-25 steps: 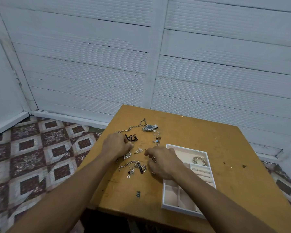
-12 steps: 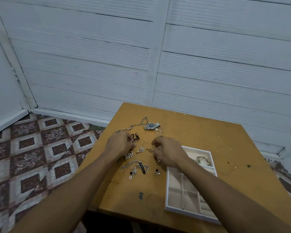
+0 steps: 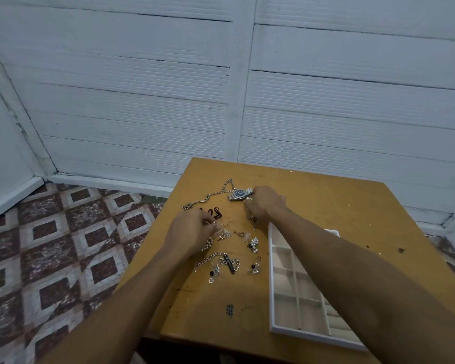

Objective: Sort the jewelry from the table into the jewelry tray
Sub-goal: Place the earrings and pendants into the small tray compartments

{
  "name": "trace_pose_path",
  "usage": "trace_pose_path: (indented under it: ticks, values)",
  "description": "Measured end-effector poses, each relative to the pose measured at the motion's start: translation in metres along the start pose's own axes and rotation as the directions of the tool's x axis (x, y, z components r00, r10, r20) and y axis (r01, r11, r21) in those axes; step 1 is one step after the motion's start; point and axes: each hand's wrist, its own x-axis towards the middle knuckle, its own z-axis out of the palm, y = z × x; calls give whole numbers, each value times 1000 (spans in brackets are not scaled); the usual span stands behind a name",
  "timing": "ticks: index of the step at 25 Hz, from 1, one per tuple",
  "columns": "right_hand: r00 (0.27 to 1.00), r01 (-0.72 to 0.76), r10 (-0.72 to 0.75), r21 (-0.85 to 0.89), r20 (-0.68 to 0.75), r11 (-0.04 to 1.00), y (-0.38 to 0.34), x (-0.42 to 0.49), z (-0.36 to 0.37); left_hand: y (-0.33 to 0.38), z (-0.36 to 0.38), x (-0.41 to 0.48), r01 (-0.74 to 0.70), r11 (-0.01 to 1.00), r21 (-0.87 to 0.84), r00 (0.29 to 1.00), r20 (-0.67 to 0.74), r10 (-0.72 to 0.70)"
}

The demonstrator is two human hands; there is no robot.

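Loose jewelry lies on the wooden table [image 3: 326, 200]. At the far side are a silver watch [image 3: 239, 194] with a blue dial and a long chain necklace [image 3: 213, 193]. My right hand [image 3: 264, 203] sits just right of the watch, fingers curled down, pinching a small pale piece at its fingertips. My left hand [image 3: 192, 232] pinches a small silver earring [image 3: 223, 233] beside a black clip [image 3: 212, 212]. Nearer me lie a pearl cluster earring [image 3: 254, 244], a chain bracelet [image 3: 218, 258] and small charm earrings [image 3: 254, 267]. The white compartment tray [image 3: 271, 271] lies on the right, partly hidden by my right forearm.
The table stands against a white panelled wall [image 3: 326, 114]. Patterned floor tiles [image 3: 63, 245] lie to the left, beyond the table's left edge. A hash mark [image 3: 229, 310] is drawn near the front edge.
My right hand has moved away from me, from beside the tray's front corner up to the watch. My left hand has stayed over the earrings.
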Motion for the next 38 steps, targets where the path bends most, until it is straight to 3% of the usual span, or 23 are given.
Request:
trace_pose_path:
  ticks: [5, 18, 24, 29, 38]
  values:
    - [998, -64, 63, -53, -23, 997, 2, 8, 17, -4, -1, -8, -7, 1000, -5, 999, 42, 7]
    - [989, -19, 55, 246, -140, 969, 13, -1, 13, 5, -1, -14, -32, 998, -49, 994, 100, 37]
    - [984, 84, -8, 422, -178, 903, 24, -5, 7, 15, 3, -14, -47, 996, -75, 992, 112, 56]
    - [984, 126, -52, 456, -170, 881, 33, -14, -3, 26, 9, -12, -56, 995, -81, 987, 145, 67]
    - [964, 236, -170, 365, -204, 901, 64, -65, -37, 60, 24, -18, -119, 990, -70, 969, 207, 132]
